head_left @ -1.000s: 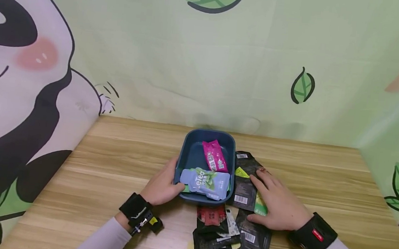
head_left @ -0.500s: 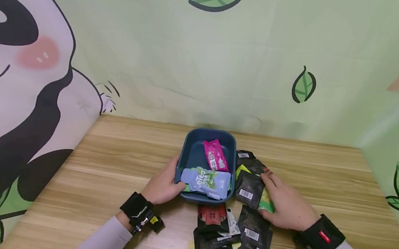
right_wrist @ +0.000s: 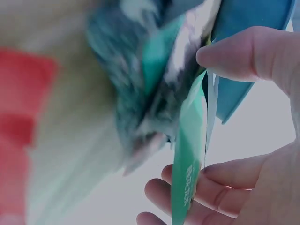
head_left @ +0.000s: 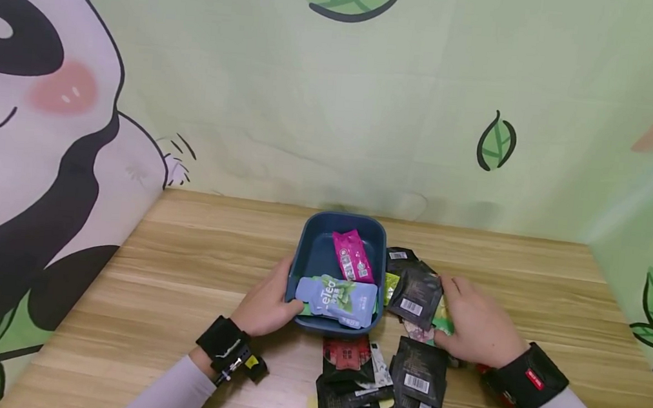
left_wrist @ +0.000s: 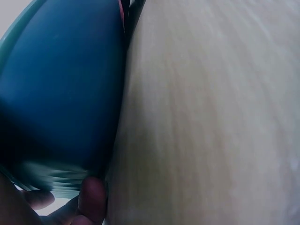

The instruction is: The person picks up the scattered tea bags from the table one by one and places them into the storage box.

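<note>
My left hand (head_left: 267, 302) grips the left side of a dark blue plastic bin (head_left: 312, 245), its thumb over the rim. In the left wrist view, fingertips (left_wrist: 91, 199) press the bin's wall. A pink sachet (head_left: 352, 255) and a light blue tea pouch (head_left: 337, 301) lie inside, over something green. Right of the bin, my right hand (head_left: 479, 324) holds a green sachet (right_wrist: 187, 154) between thumb and fingers. A black sachet (head_left: 415, 296) with a barcode label lies against that hand's fingertips, overlapping the green one in the head view.
Several black sachets (head_left: 419, 374) lie in front of the bin, with a red-labelled one (head_left: 346, 355) at its near edge. Another black sachet (head_left: 399, 257) and a yellow-green packet (head_left: 390, 287) lie along its right side. A printed cloth wall (head_left: 309, 131) stands behind the wooden table (head_left: 213, 233).
My right hand has shifted right, away from the bin, with its fingers drawing in. The black and green sachets moved right with it, uncovering a pinkish packet. The left hand and bin stayed put.
</note>
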### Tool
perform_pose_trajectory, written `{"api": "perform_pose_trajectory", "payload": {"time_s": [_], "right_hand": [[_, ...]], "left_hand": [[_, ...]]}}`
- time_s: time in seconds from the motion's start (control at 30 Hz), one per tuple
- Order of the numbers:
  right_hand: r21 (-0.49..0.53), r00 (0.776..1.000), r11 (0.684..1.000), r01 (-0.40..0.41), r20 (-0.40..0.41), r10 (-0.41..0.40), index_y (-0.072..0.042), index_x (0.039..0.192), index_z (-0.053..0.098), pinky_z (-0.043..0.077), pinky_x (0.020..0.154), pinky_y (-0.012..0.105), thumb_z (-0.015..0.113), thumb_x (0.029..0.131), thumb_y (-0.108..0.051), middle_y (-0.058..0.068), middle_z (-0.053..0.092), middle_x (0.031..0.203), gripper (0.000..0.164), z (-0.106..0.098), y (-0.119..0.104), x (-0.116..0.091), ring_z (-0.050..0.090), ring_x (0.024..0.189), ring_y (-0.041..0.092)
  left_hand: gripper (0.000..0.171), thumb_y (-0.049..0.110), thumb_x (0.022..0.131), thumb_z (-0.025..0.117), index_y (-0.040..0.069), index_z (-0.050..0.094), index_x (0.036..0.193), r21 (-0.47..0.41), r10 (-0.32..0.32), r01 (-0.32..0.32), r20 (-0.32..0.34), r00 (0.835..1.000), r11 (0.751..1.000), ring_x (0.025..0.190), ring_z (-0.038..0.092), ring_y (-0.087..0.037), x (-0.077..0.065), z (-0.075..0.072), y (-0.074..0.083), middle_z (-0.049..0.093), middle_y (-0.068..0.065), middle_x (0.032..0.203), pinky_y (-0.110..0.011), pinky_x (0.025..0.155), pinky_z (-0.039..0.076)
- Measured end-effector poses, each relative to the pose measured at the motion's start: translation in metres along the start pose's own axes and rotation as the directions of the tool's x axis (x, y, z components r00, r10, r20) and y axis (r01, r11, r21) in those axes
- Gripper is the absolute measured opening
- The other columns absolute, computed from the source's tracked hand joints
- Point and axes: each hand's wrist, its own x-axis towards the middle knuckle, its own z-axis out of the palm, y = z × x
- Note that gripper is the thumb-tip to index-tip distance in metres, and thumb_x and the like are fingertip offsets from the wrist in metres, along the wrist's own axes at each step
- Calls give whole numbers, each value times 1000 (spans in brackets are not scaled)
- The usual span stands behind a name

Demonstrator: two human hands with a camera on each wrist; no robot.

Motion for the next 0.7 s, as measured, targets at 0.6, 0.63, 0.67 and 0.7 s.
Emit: {"api": "perform_pose_trajectory", "payload": {"time_s": [0.6, 0.63, 0.67, 0.7], "right_hand": [[-42, 998, 999, 27, -57, -29, 14, 148, 39, 54, 95, 57, 81, 76, -33, 31, 56, 137, 96, -36, -11, 41, 63, 115, 43], [-43, 998, 999, 27, -61, -30, 14, 149, 40, 54, 95, 57, 80, 76, -33, 30, 56, 136, 95, -38, -14, 44, 63, 115, 42], [-45, 997, 998, 32, -67, -35, 13, 149, 40, 55, 94, 56, 80, 76, -33, 30, 56, 136, 95, -40, -16, 47, 64, 113, 41], [-46, 996, 998, 38, -75, -41, 13, 149, 40, 56, 92, 54, 80, 76, -33, 28, 57, 135, 95, -41, -20, 50, 64, 111, 40]], "left_hand": [[91, 29, 87, 67, 16, 21, 164, 11, -5, 5, 2, 1000, 1000, 145, 45, -26, 0, 0, -1, 38, -6, 165, -56, 117, 39], [91, 29, 87, 67, 16, 21, 164, 10, -5, 5, 3, 1000, 1000, 146, 45, -26, 0, 0, -1, 38, -6, 165, -56, 117, 39], [91, 29, 87, 67, 16, 21, 164, 9, -3, 3, 3, 1000, 1000, 146, 45, -26, 0, 0, -1, 37, -6, 165, -56, 117, 39], [91, 29, 87, 67, 16, 21, 164, 8, -3, 3, 3, 1000, 1000, 145, 45, -26, 0, 0, -1, 38, -6, 165, -56, 117, 39]]}}
